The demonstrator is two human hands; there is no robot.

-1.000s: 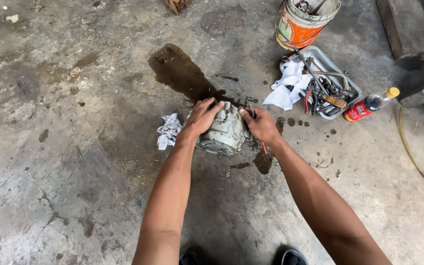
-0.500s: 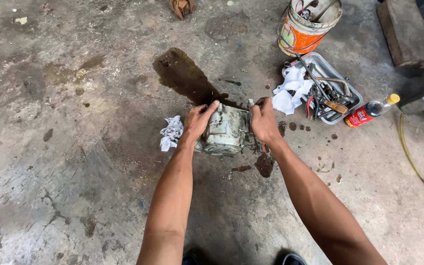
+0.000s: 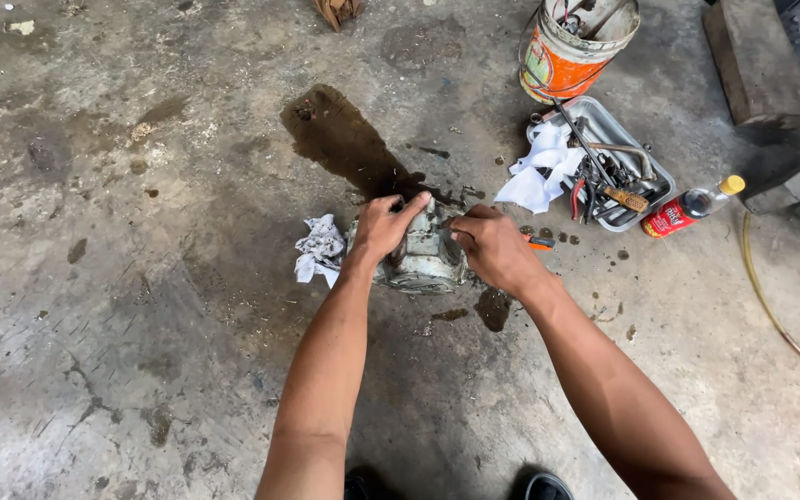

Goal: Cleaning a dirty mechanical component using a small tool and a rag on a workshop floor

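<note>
Both arms outstretched, left hand [image 3: 383, 225] and right hand [image 3: 493, 248], each grip clasped around the grey metal casing [image 3: 425, 259]

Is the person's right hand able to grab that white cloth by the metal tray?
Probably yes. The right hand rests on the grey metal engine part, and the white cloth lies on bare floor up and to its right, with nothing in between. It would have to let go first.

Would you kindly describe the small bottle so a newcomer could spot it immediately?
Find the orange bucket at top right; below it sits a metal tray of tools. The bottle lies on the floor beside the tray's right edge: clear plastic, red label, yellow cap.
</note>
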